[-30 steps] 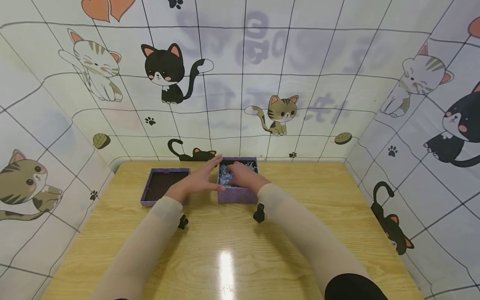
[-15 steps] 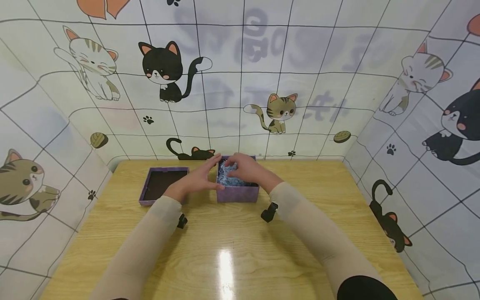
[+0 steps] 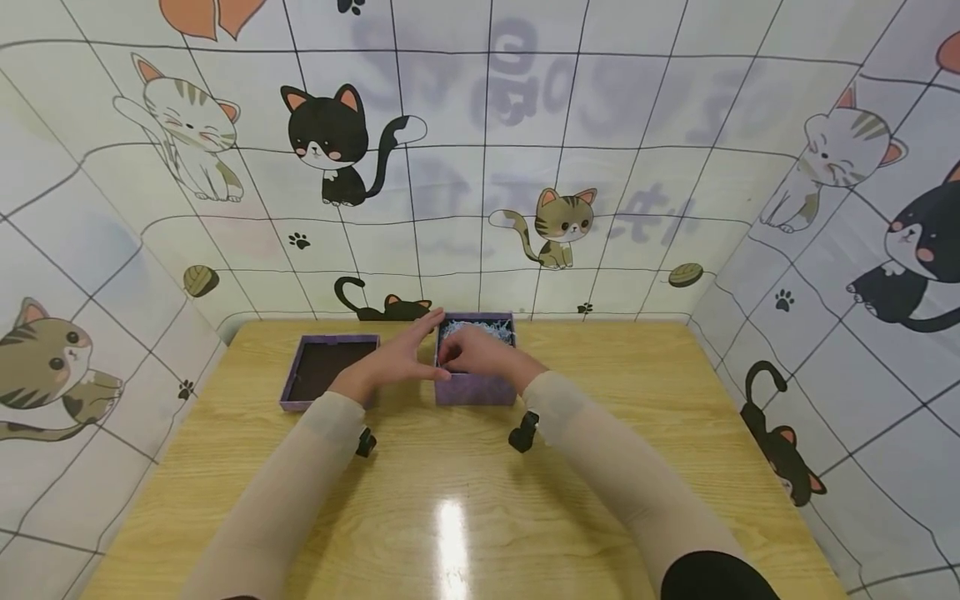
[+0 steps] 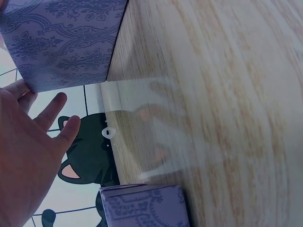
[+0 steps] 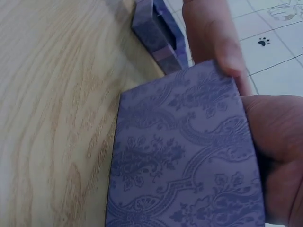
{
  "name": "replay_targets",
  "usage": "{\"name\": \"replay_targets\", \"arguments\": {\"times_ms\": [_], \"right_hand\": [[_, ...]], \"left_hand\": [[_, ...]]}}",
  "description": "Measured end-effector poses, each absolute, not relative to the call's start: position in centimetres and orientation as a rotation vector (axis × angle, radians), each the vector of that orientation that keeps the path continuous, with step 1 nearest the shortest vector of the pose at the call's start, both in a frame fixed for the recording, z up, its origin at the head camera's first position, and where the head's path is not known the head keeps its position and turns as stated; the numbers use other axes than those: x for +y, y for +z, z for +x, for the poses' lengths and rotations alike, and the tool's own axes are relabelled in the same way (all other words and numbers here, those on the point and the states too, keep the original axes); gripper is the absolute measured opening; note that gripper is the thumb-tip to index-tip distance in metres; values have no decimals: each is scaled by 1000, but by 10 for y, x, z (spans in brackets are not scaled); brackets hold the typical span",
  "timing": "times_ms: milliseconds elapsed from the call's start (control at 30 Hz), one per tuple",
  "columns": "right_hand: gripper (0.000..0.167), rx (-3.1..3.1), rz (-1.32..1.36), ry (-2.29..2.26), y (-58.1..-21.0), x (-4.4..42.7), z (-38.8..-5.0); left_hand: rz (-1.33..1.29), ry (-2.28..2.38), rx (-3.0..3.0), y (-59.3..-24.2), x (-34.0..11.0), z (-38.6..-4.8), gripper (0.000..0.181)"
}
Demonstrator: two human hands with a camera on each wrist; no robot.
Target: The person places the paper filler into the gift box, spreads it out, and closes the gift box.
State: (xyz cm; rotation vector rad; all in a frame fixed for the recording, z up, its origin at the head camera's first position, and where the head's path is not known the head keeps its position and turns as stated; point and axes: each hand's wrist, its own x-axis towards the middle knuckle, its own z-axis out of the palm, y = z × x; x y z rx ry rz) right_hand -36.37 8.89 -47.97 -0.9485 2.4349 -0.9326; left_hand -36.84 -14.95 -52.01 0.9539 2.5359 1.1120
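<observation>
On the table sits a purple patterned box (image 3: 475, 392) with pale blue shredded filler (image 3: 491, 327) inside. Spread along its left side, my left hand (image 3: 393, 360) has its thumb at the near left corner and a finger at the far left corner; in the left wrist view, the fingers of the left hand (image 4: 26, 151) fan out beside the box (image 4: 71, 47). My right hand (image 3: 483, 352) reaches in over the box's opening with bent fingers, their tips low at the left inner side. Whether they hold anything is hidden.
A shallow purple lid (image 3: 288, 379) with a dark inside lies left of the box, behind the left wrist. The wooden table (image 3: 600, 500) meets a cat-print backdrop (image 3: 637, 100) at the back and on both sides.
The right hand rose off the filler, drew back to the right, then came down again at the box's near left part. The left hand and the box have stayed in place.
</observation>
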Motion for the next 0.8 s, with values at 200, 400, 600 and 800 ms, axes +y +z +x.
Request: {"name": "replay_targets", "arguments": {"times_ms": [200, 400, 600, 800], "right_hand": [[15, 2481, -879, -815, -485, 93, -374], [16, 2549, -825, -730, -489, 94, -374], [15, 2575, -853, -722, -486, 97, -372], [13, 2567, -898, -840, -471, 105, -365]], "left_hand": [[935, 1137, 2521, -520, -149, -367, 119], [936, 1122, 2534, -519, -149, -366, 120], [930, 1123, 2533, -518, -147, -365, 119], [920, 1123, 2525, -517, -147, -363, 121]]}}
